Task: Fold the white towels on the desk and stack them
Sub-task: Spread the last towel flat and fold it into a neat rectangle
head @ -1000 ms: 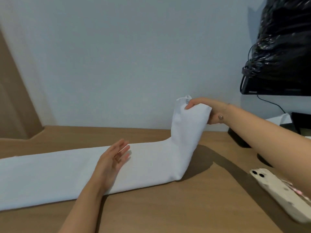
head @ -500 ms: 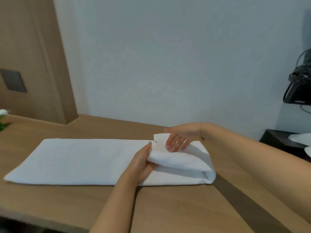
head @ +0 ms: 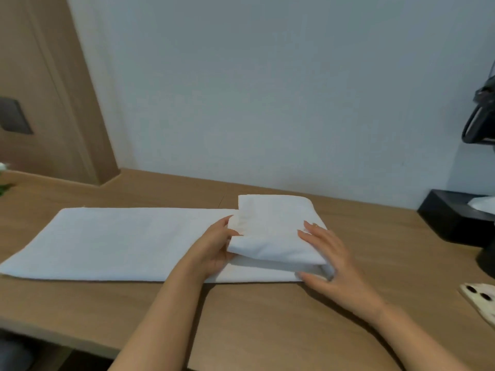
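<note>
A long white towel (head: 120,242) lies flat across the wooden desk (head: 267,325), folded into a narrow strip. Its right end is folded back over itself into a thick flap (head: 273,228). My left hand (head: 214,247) holds the flap's left edge, fingers tucked at the open side. At the strip's right end, my right hand (head: 329,263) rests flat on the flap and the rounded fold, fingers straight.
A phone in a pale case (head: 479,301) lies at the desk's right edge. A black box with white tissue (head: 455,218) stands at the back right, and a dark object (head: 482,116) hangs above it. The wall runs close behind the towel.
My right hand brought the lifted towel end down and leftward onto the strip, then shifted to the right fold. My left hand moved to the flap's edge. The view turned left.
</note>
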`<state>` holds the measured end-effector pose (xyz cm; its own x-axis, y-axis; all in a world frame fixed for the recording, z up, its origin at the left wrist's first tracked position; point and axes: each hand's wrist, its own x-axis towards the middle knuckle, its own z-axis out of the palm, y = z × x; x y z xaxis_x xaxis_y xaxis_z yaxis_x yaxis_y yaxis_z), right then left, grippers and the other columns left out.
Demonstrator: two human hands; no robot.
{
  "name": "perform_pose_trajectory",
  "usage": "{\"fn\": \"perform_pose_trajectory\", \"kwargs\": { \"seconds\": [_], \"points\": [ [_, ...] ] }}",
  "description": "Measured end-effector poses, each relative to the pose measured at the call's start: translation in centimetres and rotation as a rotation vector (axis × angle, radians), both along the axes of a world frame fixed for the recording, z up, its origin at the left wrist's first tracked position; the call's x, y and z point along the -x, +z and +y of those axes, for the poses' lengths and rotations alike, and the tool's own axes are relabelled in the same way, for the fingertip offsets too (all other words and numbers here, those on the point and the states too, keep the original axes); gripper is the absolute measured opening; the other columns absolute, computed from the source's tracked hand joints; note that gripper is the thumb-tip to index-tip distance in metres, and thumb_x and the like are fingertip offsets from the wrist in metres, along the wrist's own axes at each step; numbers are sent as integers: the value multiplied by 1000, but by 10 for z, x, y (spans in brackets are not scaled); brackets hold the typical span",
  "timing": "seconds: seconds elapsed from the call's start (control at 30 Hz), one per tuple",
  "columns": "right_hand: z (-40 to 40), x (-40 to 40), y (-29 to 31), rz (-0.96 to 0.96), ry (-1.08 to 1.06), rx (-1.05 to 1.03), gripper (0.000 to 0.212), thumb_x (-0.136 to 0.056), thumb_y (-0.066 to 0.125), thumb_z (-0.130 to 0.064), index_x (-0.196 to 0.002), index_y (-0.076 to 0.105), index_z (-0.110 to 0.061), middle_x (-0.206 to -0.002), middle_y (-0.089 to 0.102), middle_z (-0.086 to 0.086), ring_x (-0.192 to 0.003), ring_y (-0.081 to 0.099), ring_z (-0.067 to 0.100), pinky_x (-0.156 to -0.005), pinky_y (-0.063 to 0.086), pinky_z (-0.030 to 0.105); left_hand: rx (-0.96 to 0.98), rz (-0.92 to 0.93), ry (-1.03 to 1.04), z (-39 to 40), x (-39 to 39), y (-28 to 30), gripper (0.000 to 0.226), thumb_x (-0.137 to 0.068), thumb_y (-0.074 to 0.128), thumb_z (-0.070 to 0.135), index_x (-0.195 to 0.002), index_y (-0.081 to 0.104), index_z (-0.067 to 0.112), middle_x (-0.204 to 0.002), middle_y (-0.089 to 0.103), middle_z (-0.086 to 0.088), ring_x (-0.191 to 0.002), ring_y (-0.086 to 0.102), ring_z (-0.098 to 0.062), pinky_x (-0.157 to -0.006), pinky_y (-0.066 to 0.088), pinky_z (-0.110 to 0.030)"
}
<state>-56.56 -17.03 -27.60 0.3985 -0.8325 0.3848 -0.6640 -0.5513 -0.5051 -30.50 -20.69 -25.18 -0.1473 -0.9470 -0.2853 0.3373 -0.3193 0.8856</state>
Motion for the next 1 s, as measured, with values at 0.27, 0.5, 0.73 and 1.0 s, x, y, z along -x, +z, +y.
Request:
{"fn": "perform_pose_trajectory", "kwargs": {
  "seconds": [0.27,0.5,0.73,1.0],
  "points": [
    [-8,-5,-3,-186,-101,10,77,-78,78,-13,-144,40,-24,-154,31,-5,-143,26,11,-117,25,30,-82,266,59,-7,-30,25,53,-82,43,-15,-131,54,2,-131,60,-21,-118,59,-32,-99,48,-39],
    [-3,-32,-3,-116,-7,181,77,-75,72,-1,-144,44,-21,-151,36,-5,-140,34,15,-111,27,20,44,-29,177,-7,-80,97,59,-92,37,-16,-142,45,14,-131,61,-15,-107,64,-29,-75,58,-38],
    [-5,-97,14,-16,49,472,66,-63,73,13,-125,63,-9,-133,58,6,-126,46,20,-98,50,41,140,-270,256,19,-183,131,62,-89,38,-16,-140,50,19,-131,63,-11,-111,65,-29,-94,52,-41],
    [-23,-159,2,50,177,177,77,-79,58,7,-146,38,-25,-157,21,-6,-148,15,18,-118,23,29,-59,-396,385,65,-272,47,58,-88,46,-12,-139,50,16,-122,69,-5,-99,70,-25,-76,59,-34]
  ]
}}
